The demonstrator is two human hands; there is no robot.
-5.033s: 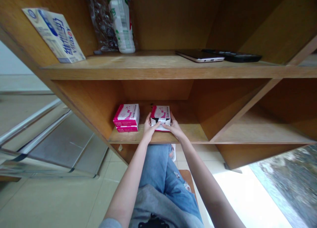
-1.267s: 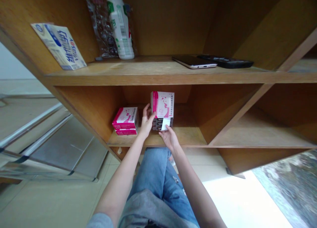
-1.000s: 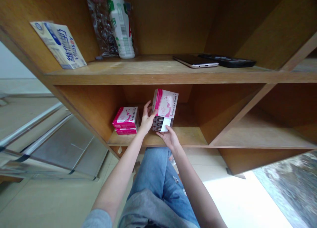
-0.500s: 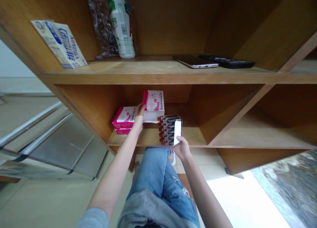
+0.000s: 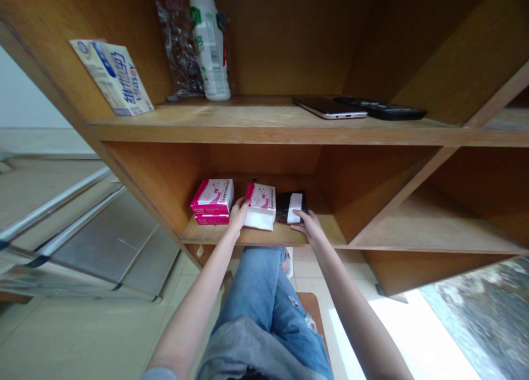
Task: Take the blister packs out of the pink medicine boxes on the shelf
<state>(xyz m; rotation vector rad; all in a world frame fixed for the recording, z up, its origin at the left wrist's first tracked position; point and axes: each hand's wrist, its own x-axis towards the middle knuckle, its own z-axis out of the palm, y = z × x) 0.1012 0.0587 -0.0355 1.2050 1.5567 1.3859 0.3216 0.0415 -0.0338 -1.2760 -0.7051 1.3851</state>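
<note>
You are holding an opened pink box (image 5: 262, 197) and a dark pack (image 5: 293, 204) on the lower shelf (image 5: 259, 238).
Your left hand (image 5: 237, 217) is grasping the box, which is lying to its right near the shelf's front edge; your right hand (image 5: 309, 226) is grasping the pack, lying to its left beside the box.

- Over there, one head-worn camera sits close before the wooden shelf unit (image 5: 273, 135).
- It faces the unit's open front, looking forward and down.
</note>
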